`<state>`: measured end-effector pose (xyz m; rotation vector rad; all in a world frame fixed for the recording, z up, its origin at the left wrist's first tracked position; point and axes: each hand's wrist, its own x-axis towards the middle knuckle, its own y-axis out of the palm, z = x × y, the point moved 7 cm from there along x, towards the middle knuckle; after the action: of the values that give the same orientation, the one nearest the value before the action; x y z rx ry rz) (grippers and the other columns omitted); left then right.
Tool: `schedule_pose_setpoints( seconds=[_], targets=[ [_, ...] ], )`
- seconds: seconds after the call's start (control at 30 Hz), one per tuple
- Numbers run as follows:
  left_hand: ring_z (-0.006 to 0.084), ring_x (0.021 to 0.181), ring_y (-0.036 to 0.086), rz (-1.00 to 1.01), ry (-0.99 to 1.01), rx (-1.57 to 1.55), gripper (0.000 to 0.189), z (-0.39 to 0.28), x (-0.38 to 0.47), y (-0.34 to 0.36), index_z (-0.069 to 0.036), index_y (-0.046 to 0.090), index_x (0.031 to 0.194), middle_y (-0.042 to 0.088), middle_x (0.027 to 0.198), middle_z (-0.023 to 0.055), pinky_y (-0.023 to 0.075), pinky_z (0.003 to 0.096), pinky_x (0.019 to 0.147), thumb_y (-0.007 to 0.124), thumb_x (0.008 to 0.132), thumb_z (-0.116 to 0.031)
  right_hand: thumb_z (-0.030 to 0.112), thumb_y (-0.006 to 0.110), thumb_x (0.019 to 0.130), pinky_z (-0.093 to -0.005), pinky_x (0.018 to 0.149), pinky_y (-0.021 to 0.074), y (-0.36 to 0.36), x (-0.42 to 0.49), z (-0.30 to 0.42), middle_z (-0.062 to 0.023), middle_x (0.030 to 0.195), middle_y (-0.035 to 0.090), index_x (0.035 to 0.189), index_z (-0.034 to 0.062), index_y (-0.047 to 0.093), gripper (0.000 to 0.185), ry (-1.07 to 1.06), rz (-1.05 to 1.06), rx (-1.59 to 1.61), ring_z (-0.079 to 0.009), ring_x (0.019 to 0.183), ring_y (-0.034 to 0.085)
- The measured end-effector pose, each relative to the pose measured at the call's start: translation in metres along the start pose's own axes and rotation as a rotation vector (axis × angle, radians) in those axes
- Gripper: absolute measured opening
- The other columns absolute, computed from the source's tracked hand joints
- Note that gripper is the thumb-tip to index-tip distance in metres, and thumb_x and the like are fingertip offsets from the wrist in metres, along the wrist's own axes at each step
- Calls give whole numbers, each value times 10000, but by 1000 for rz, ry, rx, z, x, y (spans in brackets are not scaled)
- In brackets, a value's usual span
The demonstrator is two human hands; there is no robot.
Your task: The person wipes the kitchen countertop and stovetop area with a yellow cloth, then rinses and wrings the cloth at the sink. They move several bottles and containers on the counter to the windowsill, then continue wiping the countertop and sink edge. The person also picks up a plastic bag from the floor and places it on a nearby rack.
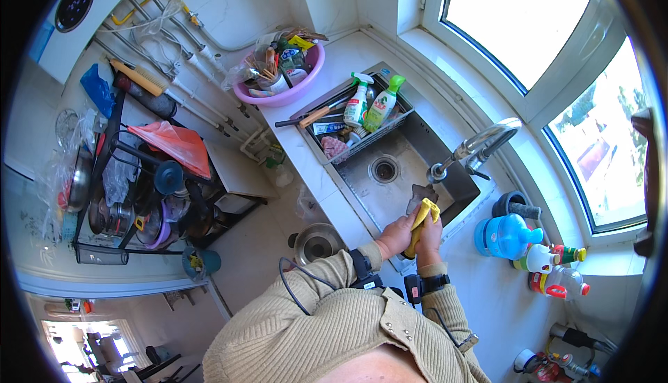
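Observation:
Both my hands are together over the near right corner of the stainless steel sink. My left hand and my right hand grip a yellow cloth, bunched between them. A dark, flat object sticks out beyond the cloth under the chrome faucet; what it is cannot be told. Part of a dark rim shows below the cloth, between the hands. A wire basket across the sink's far left part holds a white spray bottle, a green bottle and brushes.
A pink basin full of utensils stands on the counter's back left. Right of the sink are a blue plastic jug and several bottles. A steel pot lies below the counter's front edge. A crowded pot rack stands left, windows right.

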<state>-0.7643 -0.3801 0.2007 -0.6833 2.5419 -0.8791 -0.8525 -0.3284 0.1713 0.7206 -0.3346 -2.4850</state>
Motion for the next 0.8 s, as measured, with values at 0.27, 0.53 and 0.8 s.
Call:
schedule_pose_setpoints(
  seconds=[0.27,0.53,0.8],
  targets=[
    [400,919,552,79,-36,268,654,-14,15,0,-133,104,1458,525,1049,227,485,429,786,440,901,-195,395,471,948,-303,758,482,16,0,1,-59,984,568,1097,71,484,356,-4,163,34,-165,859,561],
    [228,1209,432,26,69,-911,860,-9,7,-9,25,100,1435,389,1335,207,378,308,979,644,835,-262,435,403,965,-289,743,491,7,2,26,-75,944,607,1058,19,538,446,82,266,21,-161,843,593],
    [159,1018,559,380,-185,-1049,498,1,13,-10,-23,469,1229,573,1120,56,440,293,906,634,863,-316,529,301,960,-268,807,449,29,-7,37,-64,1019,597,1199,15,509,604,-9,402,-411,-149,923,569]
  ],
)
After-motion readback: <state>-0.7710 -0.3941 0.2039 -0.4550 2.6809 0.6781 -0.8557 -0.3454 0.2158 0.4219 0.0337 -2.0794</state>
